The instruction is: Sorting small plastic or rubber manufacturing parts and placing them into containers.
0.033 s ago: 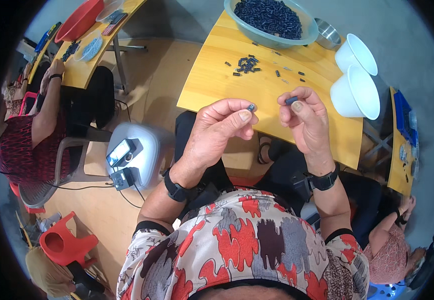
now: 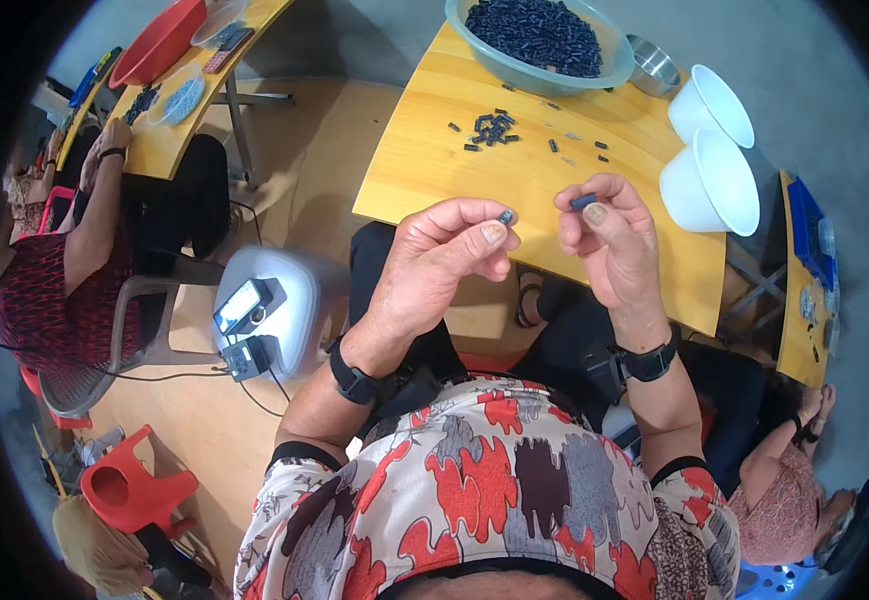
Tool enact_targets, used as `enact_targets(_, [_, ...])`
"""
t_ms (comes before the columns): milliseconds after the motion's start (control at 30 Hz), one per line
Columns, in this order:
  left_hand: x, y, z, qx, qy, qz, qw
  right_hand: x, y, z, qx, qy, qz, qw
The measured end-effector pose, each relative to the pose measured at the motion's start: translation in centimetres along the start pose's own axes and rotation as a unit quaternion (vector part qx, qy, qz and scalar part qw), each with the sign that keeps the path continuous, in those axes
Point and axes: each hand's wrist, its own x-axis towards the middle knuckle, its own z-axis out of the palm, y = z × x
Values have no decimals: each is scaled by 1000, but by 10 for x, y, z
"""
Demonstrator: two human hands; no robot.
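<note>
My left hand [image 2: 445, 255] pinches a small dark piece with a pale, shiny end [image 2: 506, 216] between thumb and forefinger. A short dark blue cylindrical piece [image 2: 583, 201] sits in the pinch of my right hand [image 2: 615, 235]. Both hands are raised over the near edge of the yellow table [image 2: 405, 180], a little apart from each other. Beyond them lies a loose pile of similar small dark pieces [image 2: 493, 130], with several more scattered to its right. Most of each held piece is covered by my fingers.
At the table's far side stands a pale basin [image 2: 620, 70] full of dark pieces, beside a metal bowl [image 2: 655, 66]. Two white tubs [image 2: 710, 185] stand at the right. People work at neighbouring tables on both sides. A grey stool [image 2: 295, 320] bearing small devices is at my left.
</note>
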Motion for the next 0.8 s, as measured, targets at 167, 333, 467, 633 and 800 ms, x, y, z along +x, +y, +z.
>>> enact_targets(167, [-7, -2, 21, 22, -26, -21, 999, -16, -5, 4, 9, -13, -17, 1000])
enact_targets(333, [-14, -2, 34, 57, -53, -11, 997, -30, -8, 6, -80, -37, -64, 994])
enact_targets(467, [-19, -3, 37, 55, -69, -19, 996, -37, -11, 6, -114, -26, -64, 991])
enact_targets(633, [-23, -3, 38, 22, -73, -48, 996, -40, -13, 3, -128, -16, -70, 989])
enact_targets(800, [-27, -11, 32, 18, -60, -50, 997, -28, 22, -25, -374, 68, -69, 922])
